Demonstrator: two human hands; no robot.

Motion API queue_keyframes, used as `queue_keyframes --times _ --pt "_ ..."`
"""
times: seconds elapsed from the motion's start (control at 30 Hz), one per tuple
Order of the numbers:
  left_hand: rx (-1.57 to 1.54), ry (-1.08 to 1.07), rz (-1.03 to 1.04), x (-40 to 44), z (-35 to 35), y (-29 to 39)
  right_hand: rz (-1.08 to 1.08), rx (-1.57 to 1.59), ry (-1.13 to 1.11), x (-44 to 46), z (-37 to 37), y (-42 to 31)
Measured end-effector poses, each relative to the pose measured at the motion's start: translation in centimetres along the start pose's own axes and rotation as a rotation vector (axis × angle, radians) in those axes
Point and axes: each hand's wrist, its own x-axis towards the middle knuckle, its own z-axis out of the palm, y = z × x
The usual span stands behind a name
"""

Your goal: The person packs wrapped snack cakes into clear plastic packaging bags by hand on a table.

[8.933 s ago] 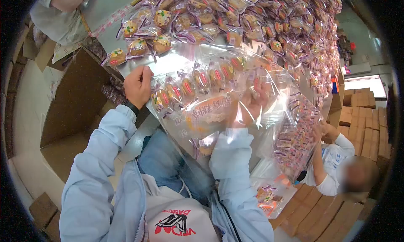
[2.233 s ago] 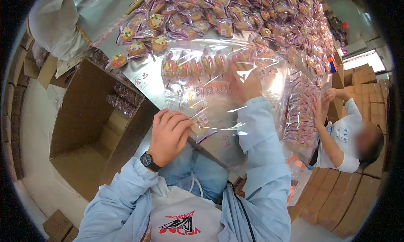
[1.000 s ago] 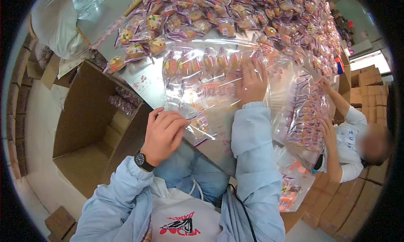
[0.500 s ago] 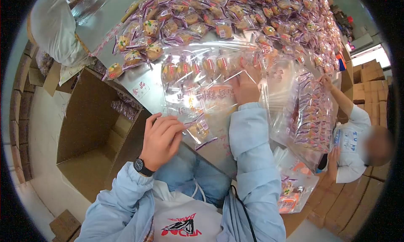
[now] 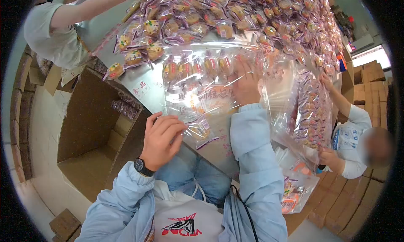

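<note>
A large clear printed plastic bag (image 5: 219,109) lies on the metal table, with a row of individually wrapped small cakes (image 5: 210,67) showing through its far part. My right hand (image 5: 246,84) reaches over the right end of that row, fingers stretched out; plastic film seems to lie over it. My left hand (image 5: 162,134), a black watch at its wrist, hovers by the bag's near left edge with its fingers loosely apart. Beside its fingertips rests a single wrapped cake (image 5: 203,131). Whether the fingertips touch the bag I cannot tell.
A heap of wrapped cakes (image 5: 227,14) covers the far table. An open cardboard box (image 5: 84,136) stands at left. At right, a co-worker (image 5: 351,128) handles another bag packed with cakes (image 5: 309,111). Another person's arm (image 5: 97,8) reaches in from upper left.
My right hand has shifted slightly and looks more covered by film; my left hand barely moves. The left person's arm has come in over the table. The right co-worker's lower hand has moved to the packed bag.
</note>
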Motion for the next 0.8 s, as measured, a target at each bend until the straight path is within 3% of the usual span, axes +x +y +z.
queue_keyframes --times 0.1,0.3,0.4,0.7,0.8 --pt "-0.011 0.001 -0.005 0.1 -0.3 0.1 -0.083 -0.032 0.066 0.0 0.1 0.7" --pt "-0.027 0.032 0.002 -0.1 0.0 -0.1 -0.044 0.027 -0.131 -0.2 -1.7 -0.5" --pt "-0.044 0.012 0.007 0.0 0.3 -0.1 -0.248 0.090 -0.157 0.8 -3.4 -1.4" --pt "-0.122 -0.026 0.058 0.2 0.6 -0.4 -0.362 0.181 0.009 2.3 -1.3 -5.6" --pt "-0.177 -0.020 0.098 -0.2 0.9 -0.3 -0.246 0.165 0.041 2.7 0.1 -6.9"
